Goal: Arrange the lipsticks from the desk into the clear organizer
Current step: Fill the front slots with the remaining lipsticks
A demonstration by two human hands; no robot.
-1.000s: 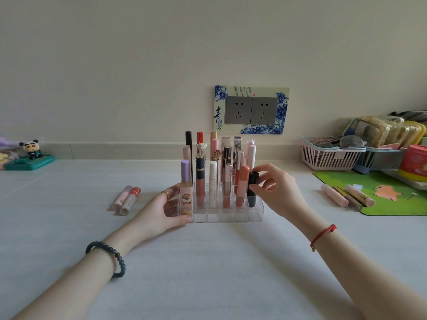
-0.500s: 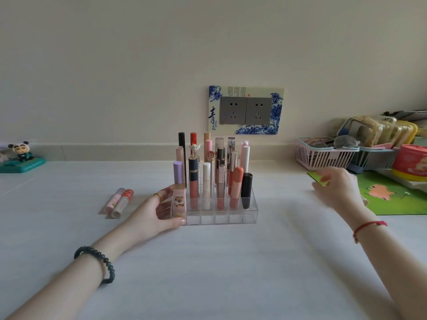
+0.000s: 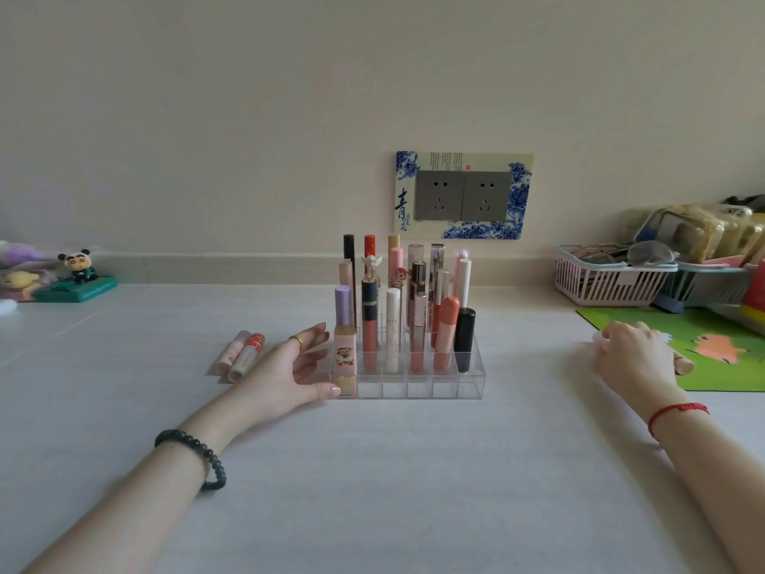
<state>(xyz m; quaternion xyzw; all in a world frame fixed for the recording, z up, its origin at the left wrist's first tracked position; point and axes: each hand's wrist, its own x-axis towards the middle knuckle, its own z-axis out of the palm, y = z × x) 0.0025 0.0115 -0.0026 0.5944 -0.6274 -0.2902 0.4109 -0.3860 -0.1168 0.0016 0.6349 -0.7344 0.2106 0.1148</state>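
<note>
Clear acrylic organizer (image 3: 419, 386) braced, 9 o'clock, by released left hand (image 3: 286, 369); right hand (image 3: 633, 353), 3 o'clock, grasp cannot be told; crowded upright lipstick tubes (image 3: 393, 330) risk being toppled on insertion.

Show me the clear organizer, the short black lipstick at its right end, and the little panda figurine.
clear organizer (image 3: 418, 387): head view, on its bare front wall.
short black lipstick (image 3: 464, 335): head view, on the middle of its tube.
panda figurine (image 3: 78, 263): head view, on its head.

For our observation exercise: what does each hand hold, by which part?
Left hand braces the clear organizer at its left wall, thumb on front corner. Right hand covers lipsticks; grip cannot be told.
</note>
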